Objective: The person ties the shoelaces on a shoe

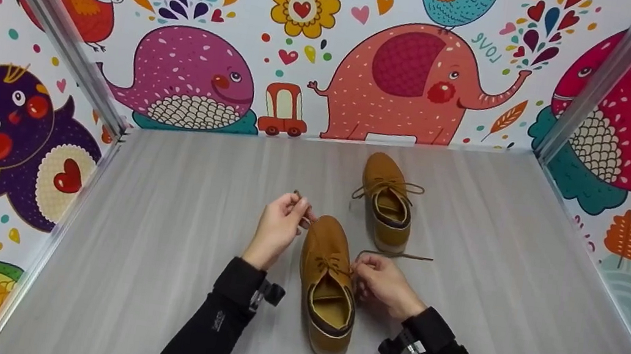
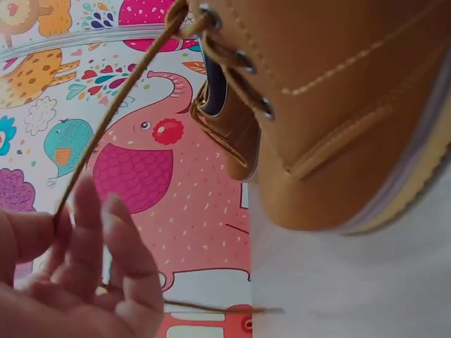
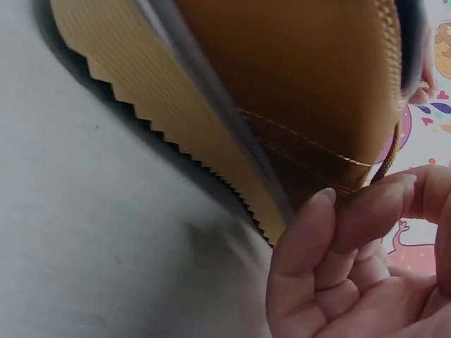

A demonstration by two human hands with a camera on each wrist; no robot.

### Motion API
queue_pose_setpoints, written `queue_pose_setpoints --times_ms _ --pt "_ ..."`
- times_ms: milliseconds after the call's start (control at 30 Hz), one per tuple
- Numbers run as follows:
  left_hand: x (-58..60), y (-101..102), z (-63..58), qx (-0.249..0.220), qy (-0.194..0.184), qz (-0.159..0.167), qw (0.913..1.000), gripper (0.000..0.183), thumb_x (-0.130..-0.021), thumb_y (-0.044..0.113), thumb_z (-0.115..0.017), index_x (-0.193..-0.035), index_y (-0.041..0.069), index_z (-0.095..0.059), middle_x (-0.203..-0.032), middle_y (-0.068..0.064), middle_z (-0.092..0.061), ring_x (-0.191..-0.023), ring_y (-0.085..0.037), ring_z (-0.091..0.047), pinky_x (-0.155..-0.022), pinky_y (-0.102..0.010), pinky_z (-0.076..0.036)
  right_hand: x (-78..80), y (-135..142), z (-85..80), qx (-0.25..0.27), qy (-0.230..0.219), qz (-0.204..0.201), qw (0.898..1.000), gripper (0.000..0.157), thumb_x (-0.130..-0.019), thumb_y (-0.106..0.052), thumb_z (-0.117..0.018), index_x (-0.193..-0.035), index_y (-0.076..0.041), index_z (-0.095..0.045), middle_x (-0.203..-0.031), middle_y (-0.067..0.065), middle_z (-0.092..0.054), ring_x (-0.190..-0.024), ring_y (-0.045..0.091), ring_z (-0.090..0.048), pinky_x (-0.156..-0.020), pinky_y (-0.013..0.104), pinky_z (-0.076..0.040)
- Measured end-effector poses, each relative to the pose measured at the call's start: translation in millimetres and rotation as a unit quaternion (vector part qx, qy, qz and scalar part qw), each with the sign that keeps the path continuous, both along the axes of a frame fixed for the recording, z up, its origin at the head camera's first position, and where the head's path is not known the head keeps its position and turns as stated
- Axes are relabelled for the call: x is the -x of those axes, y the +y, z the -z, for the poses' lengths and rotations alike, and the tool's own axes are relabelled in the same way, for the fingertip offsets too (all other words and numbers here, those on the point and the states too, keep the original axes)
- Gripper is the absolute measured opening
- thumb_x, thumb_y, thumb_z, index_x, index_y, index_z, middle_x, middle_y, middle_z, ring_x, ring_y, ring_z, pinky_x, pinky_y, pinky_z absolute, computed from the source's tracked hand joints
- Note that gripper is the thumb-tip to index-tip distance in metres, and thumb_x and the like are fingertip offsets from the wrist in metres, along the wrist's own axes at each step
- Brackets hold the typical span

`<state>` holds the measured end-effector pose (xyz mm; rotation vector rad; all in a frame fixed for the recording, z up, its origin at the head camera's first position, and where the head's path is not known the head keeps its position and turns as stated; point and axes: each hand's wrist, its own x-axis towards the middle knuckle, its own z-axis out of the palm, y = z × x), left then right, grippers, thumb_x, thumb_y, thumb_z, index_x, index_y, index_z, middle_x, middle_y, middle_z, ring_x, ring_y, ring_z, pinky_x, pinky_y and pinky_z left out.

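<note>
A tan lace-up shoe (image 1: 324, 241) stands on the floor between my hands, its toe pointing away from me. My left hand (image 1: 277, 227), to the left of the toe, pinches one end of its brown shoelace (image 2: 116, 105). In the left wrist view that lace runs taut from the top eyelets to the thumb and fingers, and a loose tip hangs below them. At the shoe's right side, my right hand (image 1: 389, 286) pinches the other lace end, whose tip trails to the right. The grip itself is partly hidden by the fingertips (image 3: 322, 197).
The matching tan shoe (image 1: 385, 171) stands farther off to the right, its lace tied in a bow. Under both lies a grey wood-pattern surface (image 1: 195, 197). Panels with cartoon animals (image 1: 402, 84) enclose the back and sides, with metal posts (image 1: 603, 82) at the corners.
</note>
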<state>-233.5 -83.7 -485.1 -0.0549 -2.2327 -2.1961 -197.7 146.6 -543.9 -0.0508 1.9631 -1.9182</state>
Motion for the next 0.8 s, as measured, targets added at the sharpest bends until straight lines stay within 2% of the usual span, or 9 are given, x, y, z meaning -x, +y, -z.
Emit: queue_pose_setpoints --times_ms 100,200,300,400,500,600,700,800 --pt "2.0 4.8 6.2 0.018 -0.029 0.025 0.9991 0.025 -0.103 0.021 -0.055 -0.099 -0.003 -0.064 -0.073 -0.008 -0.065 -0.063 -0.019 -0.057 -0.056 -0.023 -0.044 0.1 4.0 -4.3 0.014 0.008 0.025 1.0 0.01 -0.097 -0.007 -0.057 -0.091 0.001 -0.057 -0.064 0.001 -0.051 -0.054 0.012 -0.048 -0.052 0.026 -0.042" --pt "-3.2 6.4 15.3 0.071 -0.062 0.053 0.9942 0.027 -0.101 0.021 -0.06 -0.098 -0.004 -0.069 -0.064 -0.001 -0.056 -0.057 -0.011 -0.048 -0.054 -0.022 -0.04 0.6 10.8 -10.5 0.038 -0.002 0.063 0.997 0.01 -0.098 -0.009 -0.059 -0.092 -0.002 -0.056 -0.065 0.001 -0.051 -0.055 0.011 -0.048 -0.054 0.026 -0.045" --pt "-11.3 6.7 22.7 0.129 -0.059 0.073 0.9872 0.025 -0.1 0.019 -0.061 -0.098 -0.003 -0.072 -0.064 0.001 -0.053 -0.058 -0.011 -0.046 -0.055 -0.023 -0.038 2.6 20.3 -15.8 0.066 -0.017 0.097 0.993 0.011 -0.099 -0.01 -0.059 -0.09 -0.004 -0.055 -0.064 0.001 -0.05 -0.054 0.011 -0.047 -0.056 0.027 -0.047" --pt "-21.2 4.4 28.8 0.158 -0.054 0.068 0.9837 0.024 -0.101 0.019 -0.06 -0.099 -0.001 -0.074 -0.068 0.0 -0.059 -0.06 -0.012 -0.051 -0.055 -0.025 -0.042 5.9 27.4 -20.7 0.097 -0.03 0.121 0.987 0.012 -0.1 -0.011 -0.058 -0.089 -0.005 -0.054 -0.065 0.002 -0.049 -0.054 0.012 -0.046 -0.055 0.026 -0.045" --pt "-32.5 2.7 34.1 0.148 -0.068 0.06 0.9848 0.025 -0.101 0.019 -0.059 -0.103 -0.001 -0.073 -0.075 -0.002 -0.064 -0.065 -0.018 -0.059 -0.06 -0.03 -0.049 9.5 32.9 -26.0 0.121 -0.04 0.136 0.983 0.015 -0.101 -0.013 -0.057 -0.088 -0.006 -0.052 -0.066 0.002 -0.047 -0.054 0.012 -0.046 -0.054 0.025 -0.044" --pt "-44.5 1.9 35.7 0.118 -0.086 0.051 0.988 0.026 -0.102 0.018 -0.057 -0.108 -0.004 -0.071 -0.079 -0.004 -0.066 -0.067 -0.021 -0.06 -0.064 -0.033 -0.052 13.9 36.2 -31.2 0.117 -0.045 0.137 0.983 0.016 -0.101 -0.017 -0.058 -0.089 -0.008 -0.051 -0.067 0.001 -0.049 -0.055 0.011 -0.047 -0.052 0.023 -0.042" --pt "-53.9 1.7 36.3 0.082 -0.089 0.045 0.9916 0.029 -0.103 0.012 -0.054 -0.119 -0.01 -0.065 -0.082 -0.005 -0.066 -0.068 -0.017 -0.057 -0.065 -0.032 -0.051 19.3 36.5 -37.3 0.119 -0.047 0.142 0.982 0.015 -0.1 -0.017 -0.059 -0.09 -0.008 -0.052 -0.068 0.001 -0.05 -0.056 0.01 -0.048 -0.053 0.022 -0.043" --pt "-57.2 1.6 37.0 0.062 -0.085 0.044 0.9935 0.03 -0.102 0.004 -0.051 -0.126 -0.014 -0.059 -0.082 -0.007 -0.067 -0.067 -0.013 -0.055 -0.063 -0.027 -0.05 26.9 31.8 -45.8 0.097 -0.017 0.138 0.986 0.013 -0.1 -0.016 -0.059 -0.093 -0.006 -0.052 -0.069 0.001 -0.05 -0.058 0.011 -0.047 -0.054 0.023 -0.044"
